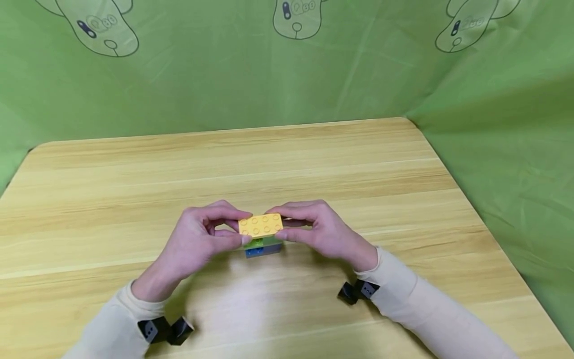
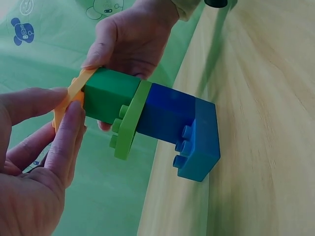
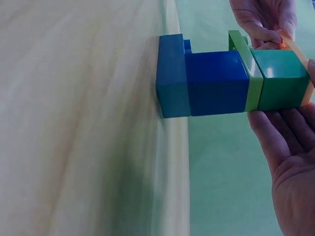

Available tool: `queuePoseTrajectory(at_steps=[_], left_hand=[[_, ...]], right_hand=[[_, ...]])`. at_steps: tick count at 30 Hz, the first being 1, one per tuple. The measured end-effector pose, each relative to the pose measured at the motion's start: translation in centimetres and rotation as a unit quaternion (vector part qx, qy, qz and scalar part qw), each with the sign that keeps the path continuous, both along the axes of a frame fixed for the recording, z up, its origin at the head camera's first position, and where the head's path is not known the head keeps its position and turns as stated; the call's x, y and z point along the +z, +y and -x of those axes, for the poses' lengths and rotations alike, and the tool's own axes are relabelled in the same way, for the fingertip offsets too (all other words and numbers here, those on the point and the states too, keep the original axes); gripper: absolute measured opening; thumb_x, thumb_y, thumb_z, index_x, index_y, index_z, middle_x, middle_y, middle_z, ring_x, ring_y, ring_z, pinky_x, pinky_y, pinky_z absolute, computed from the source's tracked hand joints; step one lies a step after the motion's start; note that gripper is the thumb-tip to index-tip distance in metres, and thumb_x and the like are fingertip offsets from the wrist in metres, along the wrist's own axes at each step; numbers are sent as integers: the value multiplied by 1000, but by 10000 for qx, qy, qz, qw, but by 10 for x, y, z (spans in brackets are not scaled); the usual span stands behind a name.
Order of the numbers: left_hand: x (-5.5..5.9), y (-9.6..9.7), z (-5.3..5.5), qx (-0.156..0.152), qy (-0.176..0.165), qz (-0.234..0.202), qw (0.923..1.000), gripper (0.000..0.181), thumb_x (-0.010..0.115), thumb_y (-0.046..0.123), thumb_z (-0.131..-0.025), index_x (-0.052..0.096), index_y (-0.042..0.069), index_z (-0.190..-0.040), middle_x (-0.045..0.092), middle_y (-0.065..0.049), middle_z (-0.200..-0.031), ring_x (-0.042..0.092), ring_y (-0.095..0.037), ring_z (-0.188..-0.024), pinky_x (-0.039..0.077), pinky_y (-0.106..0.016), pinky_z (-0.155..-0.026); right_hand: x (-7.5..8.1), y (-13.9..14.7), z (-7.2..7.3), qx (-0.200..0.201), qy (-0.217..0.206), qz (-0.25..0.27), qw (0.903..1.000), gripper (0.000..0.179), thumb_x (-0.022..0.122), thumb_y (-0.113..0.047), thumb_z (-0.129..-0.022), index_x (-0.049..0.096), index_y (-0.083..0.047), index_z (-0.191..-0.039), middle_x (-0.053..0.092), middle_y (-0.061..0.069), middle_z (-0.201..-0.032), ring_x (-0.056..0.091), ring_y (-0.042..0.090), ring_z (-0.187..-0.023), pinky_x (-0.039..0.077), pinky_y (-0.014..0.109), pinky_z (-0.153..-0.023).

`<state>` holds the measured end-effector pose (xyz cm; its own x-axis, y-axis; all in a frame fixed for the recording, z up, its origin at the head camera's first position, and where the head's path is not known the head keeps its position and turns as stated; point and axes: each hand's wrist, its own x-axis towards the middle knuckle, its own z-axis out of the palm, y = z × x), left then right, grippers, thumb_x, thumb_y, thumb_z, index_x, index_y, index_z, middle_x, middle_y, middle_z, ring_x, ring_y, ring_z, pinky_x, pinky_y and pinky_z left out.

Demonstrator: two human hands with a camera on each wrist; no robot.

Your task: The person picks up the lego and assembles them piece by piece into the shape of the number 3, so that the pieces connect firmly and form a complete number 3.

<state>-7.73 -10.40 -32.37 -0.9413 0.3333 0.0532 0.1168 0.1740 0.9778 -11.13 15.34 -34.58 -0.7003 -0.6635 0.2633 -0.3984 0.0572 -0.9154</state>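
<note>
A thin yellow-orange toy building brick [image 1: 261, 225] lies across the top of an upright stack. My left hand [image 1: 197, 239] pinches its left end between thumb and fingers. At the other end, my right hand [image 1: 320, 227] grips with the thumb on the near side and fingers on the far side. Under it, in the left wrist view, come a green brick [image 2: 110, 93], a thin light green brick [image 2: 132, 120], a dark blue brick [image 2: 167, 110] and a lighter blue brick [image 2: 203, 142] at the bottom. The light green and bottom bricks stick out to the left with bare studs.
The stack stands on a wood-grain table [image 1: 134, 199]. Green cloth [image 1: 224, 85] printed with cartoon heads hangs behind and along the right side. Each sleeved wrist carries a small black camera, one on the left [image 1: 166, 330] and one on the right [image 1: 358, 291].
</note>
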Motion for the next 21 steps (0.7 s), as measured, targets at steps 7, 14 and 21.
queuePoseTrajectory(at_steps=[7, 14, 21], left_hand=[[0, 0, 2, -99, 61, 7, 9999, 32, 82, 3, -76, 75, 7, -107, 68, -5, -97, 66, -23, -86, 53, -24, -56], [-2, -2, 2, -133, 34, -108, 9998, 32, 82, 2, -77, 74, 6, -107, 68, -6, -99, 67, -24, -88, 56, -27, -62], [-4, -1, 1, -186, -85, -317, 9993, 33, 81, 1, -79, 72, 4, -110, 66, -8, -103, 66, -25, -93, 59, -31, -68]], right_hand=[[-1, 0, -1, -78, -64, 95, 9999, 34, 70, 6, -88, 66, 5, -121, 67, 11, -119, 65, 25, -105, 55, 37, -87], [0, -1, -2, -135, -90, 21, 9999, 35, 70, 5, -87, 66, 4, -122, 67, 10, -119, 65, 24, -104, 55, 37, -86], [1, -1, -4, -136, -276, 21, 9995, 36, 69, 4, -89, 65, 3, -124, 67, 9, -120, 66, 24, -103, 55, 38, -86]])
